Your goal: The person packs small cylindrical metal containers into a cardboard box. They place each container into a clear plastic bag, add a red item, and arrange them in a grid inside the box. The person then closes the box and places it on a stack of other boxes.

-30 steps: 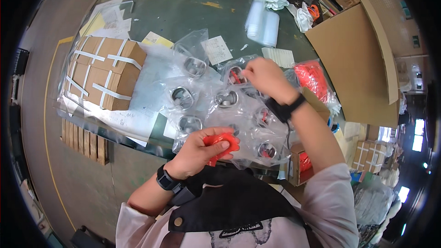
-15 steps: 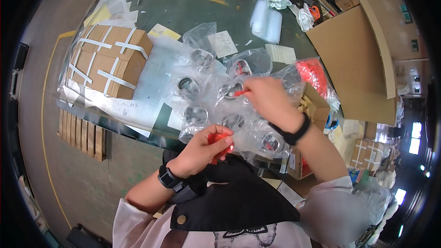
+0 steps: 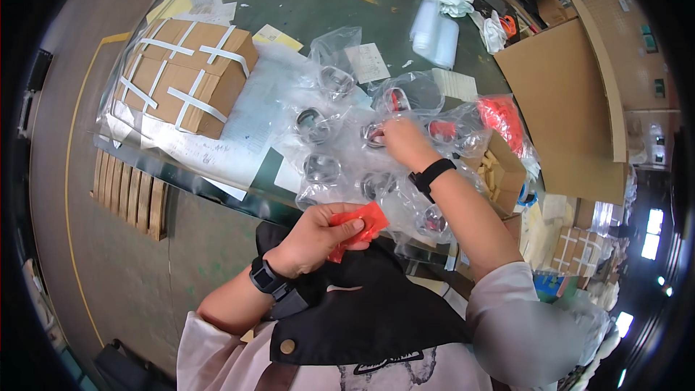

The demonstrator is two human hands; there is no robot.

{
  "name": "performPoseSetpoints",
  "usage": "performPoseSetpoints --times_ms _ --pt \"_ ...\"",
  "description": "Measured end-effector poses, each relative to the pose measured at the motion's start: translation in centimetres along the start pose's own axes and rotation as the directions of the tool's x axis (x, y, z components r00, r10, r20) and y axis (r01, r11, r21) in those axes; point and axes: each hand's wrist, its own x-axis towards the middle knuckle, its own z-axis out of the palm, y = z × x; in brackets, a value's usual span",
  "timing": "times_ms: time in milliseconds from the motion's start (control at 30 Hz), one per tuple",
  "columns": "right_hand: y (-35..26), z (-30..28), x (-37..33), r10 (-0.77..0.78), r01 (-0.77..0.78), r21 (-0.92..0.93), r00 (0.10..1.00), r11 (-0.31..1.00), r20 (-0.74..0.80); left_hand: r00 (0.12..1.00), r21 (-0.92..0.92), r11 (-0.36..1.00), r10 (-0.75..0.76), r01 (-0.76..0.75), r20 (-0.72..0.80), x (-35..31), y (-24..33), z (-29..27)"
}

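Red, thin plastic pieces (image 3: 375, 217) are pinched beneath the thumb of our left hand (image 3: 326, 235), fingers curled round them, at seven o'clock from our right hand (image 3: 405, 141). That one bends downward, fingers drawn together at a round grey metal part in clear plastic (image 3: 371, 135); whether they grip anything, we cannot tell. Red shows at the clear-bagged metal parts (image 3: 394, 101) towards twelve, two and five o'clock, so we judge those supplied. We see none in the red-less bagged parts (image 3: 321, 169) towards eight, nine and ten, which seem left; seven is too murky to tell.
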Motion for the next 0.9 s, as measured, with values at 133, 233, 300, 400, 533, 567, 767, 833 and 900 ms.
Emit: performPoseSetpoints --times_ms 133,233,300,400,533,567,767,833,900 --pt "-3.9 -7.0 -3.7 -0.162 0.203 0.355 0.976 0.913 -0.142 0.988 0.229 0.970 -0.042 0.076 -0.149 0.3 0.5 0.1" --pt "-6.4 -11.6 -9.9 -0.178 -0.063 0.679 0.944 0.731 0.279 0.997 0.373 0.927 0.000 0.029 -0.077 0.8 0.3 0.7" --pt "-5.6 -10.5 -12.8 -0.186 -0.105 0.681 0.922 0.725 0.341 0.999 0.423 0.905 -0.040 0.046 -0.024 1.0 0.6 1.7" --pt "-3.2 -9.2 -14.4 0.030 -0.079 0.255 0.981 0.964 0.194 0.995 0.441 0.893 -0.101 0.089 0.004 1.1 0.6 1.6" --pt "-4.7 -3.7 -13.4 0.068 -0.136 0.324 0.975 0.936 0.212 0.993 0.260 0.959 -0.121 0.114 0.011 0.6 -0.9 0.2" --pt "-5.0 -2.1 -12.7 0.093 -0.141 0.251 0.977 0.958 0.194 0.992 0.216 0.970 -0.122 0.113 0.025 0.1 -1.2 -0.5" --pt "-3.6 2.5 -10.7 -0.095 0.093 -0.026 0.992 0.995 -0.078 0.994 0.148 0.986 -0.091 0.083 0.054 -1.9 -1.5 -1.7" --pt "-3.7 3.0 -10.5 -0.124 0.119 -0.072 0.989 0.990 -0.079 0.998 0.162 0.986 -0.055 0.049 0.028 -2.1 -1.6 -1.5" --pt "-3.6 3.4 -10.2 -0.107 0.102 -0.122 0.994 0.987 -0.036 0.986 0.201 0.966 -0.154 0.165 -0.069 -2.4 -0.5 -0.8"
